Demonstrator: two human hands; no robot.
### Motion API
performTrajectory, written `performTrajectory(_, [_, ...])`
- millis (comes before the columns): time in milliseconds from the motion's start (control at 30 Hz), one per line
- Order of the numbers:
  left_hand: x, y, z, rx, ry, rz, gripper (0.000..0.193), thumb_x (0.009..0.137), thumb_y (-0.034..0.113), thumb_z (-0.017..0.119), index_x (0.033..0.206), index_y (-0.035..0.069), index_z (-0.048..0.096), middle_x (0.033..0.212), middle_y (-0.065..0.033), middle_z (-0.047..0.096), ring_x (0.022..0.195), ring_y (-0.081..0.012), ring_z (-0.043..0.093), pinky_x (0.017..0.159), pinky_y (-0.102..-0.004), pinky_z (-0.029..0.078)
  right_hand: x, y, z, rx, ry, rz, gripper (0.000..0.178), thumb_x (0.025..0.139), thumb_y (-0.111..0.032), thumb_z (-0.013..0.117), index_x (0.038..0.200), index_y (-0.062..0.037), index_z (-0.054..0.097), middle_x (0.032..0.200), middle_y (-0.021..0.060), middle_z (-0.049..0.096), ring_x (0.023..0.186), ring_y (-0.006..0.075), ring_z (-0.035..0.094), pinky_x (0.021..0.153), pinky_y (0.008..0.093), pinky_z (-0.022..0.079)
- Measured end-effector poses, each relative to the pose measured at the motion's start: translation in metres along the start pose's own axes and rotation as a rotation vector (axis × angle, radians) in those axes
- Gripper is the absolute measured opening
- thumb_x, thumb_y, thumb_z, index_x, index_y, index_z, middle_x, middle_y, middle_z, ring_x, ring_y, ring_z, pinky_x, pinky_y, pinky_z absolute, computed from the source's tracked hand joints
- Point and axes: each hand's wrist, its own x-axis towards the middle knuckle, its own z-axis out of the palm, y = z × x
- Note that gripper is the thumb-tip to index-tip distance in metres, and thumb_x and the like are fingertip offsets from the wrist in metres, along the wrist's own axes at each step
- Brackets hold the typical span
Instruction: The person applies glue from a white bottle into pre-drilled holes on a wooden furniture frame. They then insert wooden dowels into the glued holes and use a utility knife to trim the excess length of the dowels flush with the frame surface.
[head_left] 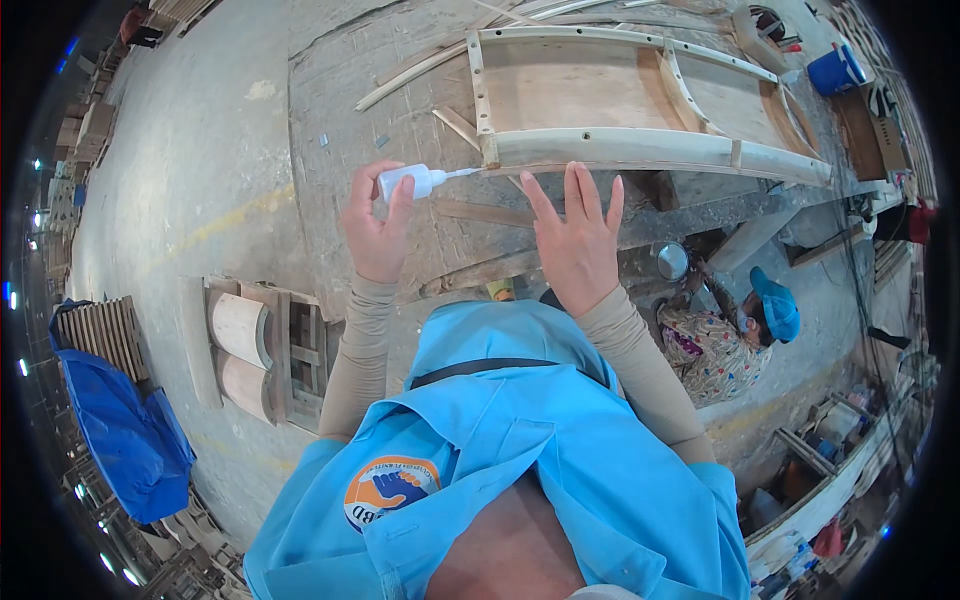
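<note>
Overhead, two hands, left hand (375,228) gripping one glue bottle (412,181), right hand (577,240), one wooden frame (640,150)

The small bottle's (412,182) body is mostly covered by the left hand's (378,225) fingers. Beyond the right hand (575,240), small workbench items stay too tiny to identify.

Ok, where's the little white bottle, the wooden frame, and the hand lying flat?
white bottle (412,182), head view, on its body.
wooden frame (650,150), head view, on its near curved rail.
right hand (575,240), head view, on its back.
</note>
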Motion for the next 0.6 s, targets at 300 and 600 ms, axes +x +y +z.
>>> performTrajectory(300, [0.0,-0.004,-0.002,-0.247,-0.018,-0.184,0.02,0.091,0.02,0.059,0.103,0.004,0.056,0.087,-0.0002,0.058,0.078,-0.0057,0.052,0.066,-0.0201,0.042,-0.001,0.001,0.003,0.014,0.005,-0.007,0.05,0.083,-0.011,0.05,0.133,-0.0147,0.045,0.128,0.0279,0.045,0.129,0.0344,0.033,0.108,0.0585,0.014])
performTrajectory(600, [0.004,-0.005,0.012,-0.215,-0.037,-0.145,0.019,0.093,0.021,0.057,0.102,0.005,0.057,0.087,0.001,0.057,0.073,-0.0048,0.048,0.063,-0.0192,0.04,-0.003,0.005,0.007,-0.015,0.024,-0.009,0.047,0.082,-0.014,0.052,0.129,-0.01,0.048,0.128,0.0274,0.045,0.128,0.035,0.035,0.107,0.058,0.016])
